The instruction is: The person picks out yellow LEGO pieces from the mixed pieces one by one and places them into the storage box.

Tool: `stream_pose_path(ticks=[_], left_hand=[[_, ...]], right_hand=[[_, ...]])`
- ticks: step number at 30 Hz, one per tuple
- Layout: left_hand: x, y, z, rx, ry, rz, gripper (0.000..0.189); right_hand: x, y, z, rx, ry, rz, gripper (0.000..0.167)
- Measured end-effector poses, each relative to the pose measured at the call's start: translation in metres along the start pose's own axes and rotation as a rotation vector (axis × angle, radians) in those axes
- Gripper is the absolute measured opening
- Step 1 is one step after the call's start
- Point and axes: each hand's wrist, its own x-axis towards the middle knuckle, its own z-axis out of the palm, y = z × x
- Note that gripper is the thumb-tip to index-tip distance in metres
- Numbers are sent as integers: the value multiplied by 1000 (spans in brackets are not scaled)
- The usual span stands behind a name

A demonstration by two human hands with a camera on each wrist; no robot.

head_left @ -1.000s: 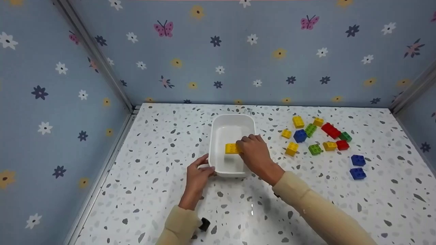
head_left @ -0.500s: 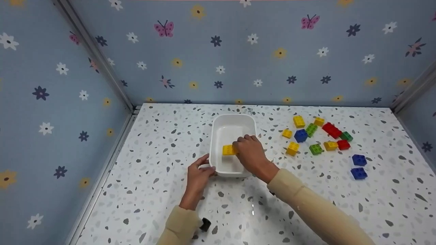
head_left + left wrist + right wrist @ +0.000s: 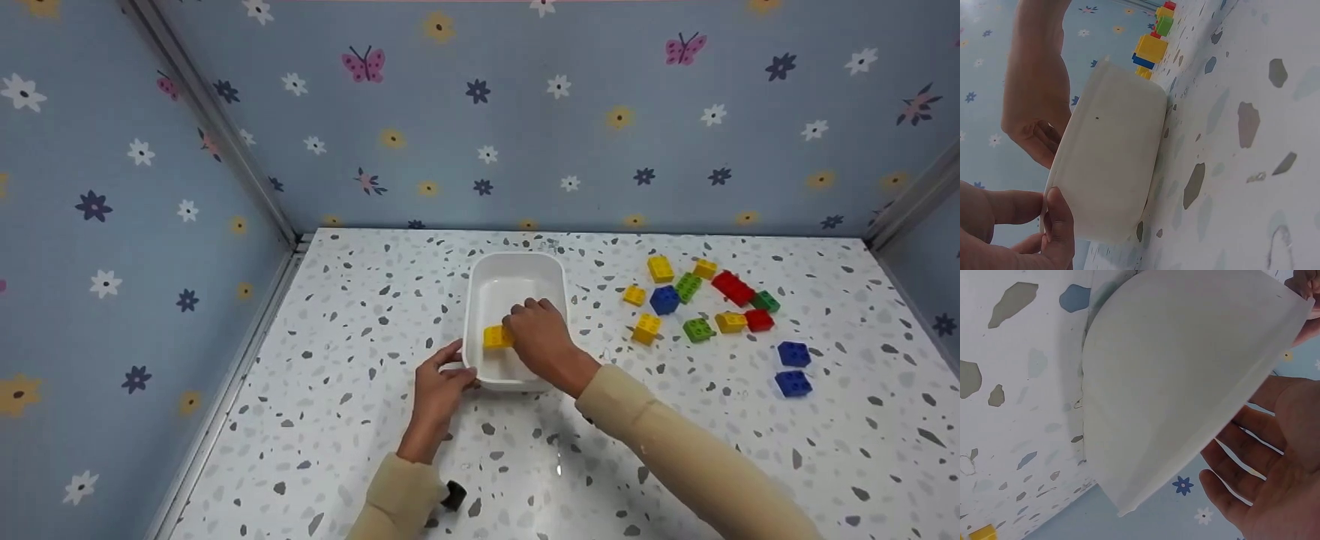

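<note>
Leftward and slightly toward us inside the tub (image 3: 517,289), our right hand (image 3: 543,337) had shifted with the yellow brick (image 3: 494,337) since the earlier frame, while our left hand (image 3: 441,390) had kept its place at the near left corner. We had the brick gripped by its right end in the curled fingers of the right hand, its left end jutting clear; the tub's wall hid it from both wrist cameras, so we could not tell how the fingertips sat on it. It was just left of the grip, within the tub's rim, and we could not tell whether it touched the floor. We judged it light, stiff plastic, hard to damage and a little slippery on its smooth faces; 2 opposite sides looked the surest place to pinch. Our left hand pinched the tub's rim between thumb and finger, as the left wrist view showed. We took the tub for thin, light and slightly springy, likely to slide on the table (image 3: 390,300) if pushed, so that rim hold seemed well placed for steadying it. More bricks (image 3: 698,329) lay well apart, off to the right.
</note>
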Motion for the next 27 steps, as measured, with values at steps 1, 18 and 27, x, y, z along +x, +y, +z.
stream_pose_path(ticks=[1,18,27], left_hand=[[0,0,0,-1,0,2,58],[0,0,-1,-5,-12,22,57],[1,-1,-1,17,-7,4,57]], right_hand=[[1,-1,0,-5,-6,-6,15],[16,-7,0,-151,-167,-81,15],[20,-9,1,-125,-227,-100,15]])
